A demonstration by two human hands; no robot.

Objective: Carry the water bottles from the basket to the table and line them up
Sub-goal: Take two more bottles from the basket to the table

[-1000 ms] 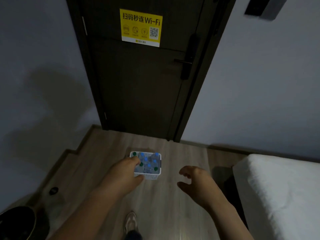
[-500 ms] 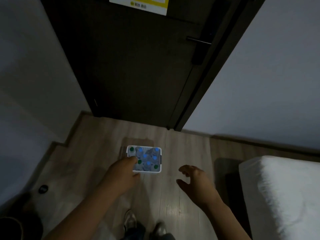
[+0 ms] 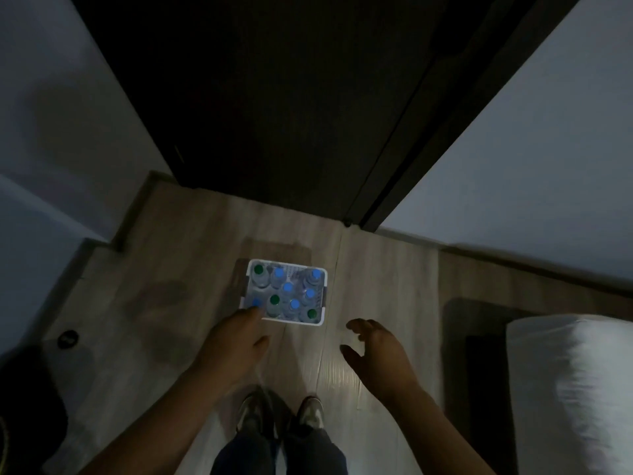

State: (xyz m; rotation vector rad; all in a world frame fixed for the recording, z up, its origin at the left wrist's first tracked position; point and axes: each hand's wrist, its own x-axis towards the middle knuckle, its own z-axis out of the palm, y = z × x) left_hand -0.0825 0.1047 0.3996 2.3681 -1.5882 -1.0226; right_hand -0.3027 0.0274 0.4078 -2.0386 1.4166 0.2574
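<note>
Left hand is reaching down with fingers stretched out, holding nothing, fingertips at the near-left corner of the white basket, right by a blue cap. Right hand is hanging spread and loosely curled, empty, just right of the basket. Water bottles (six blue caps, three green; labels too blurred to read) are standing upright inside it on the wooden floor
</note>
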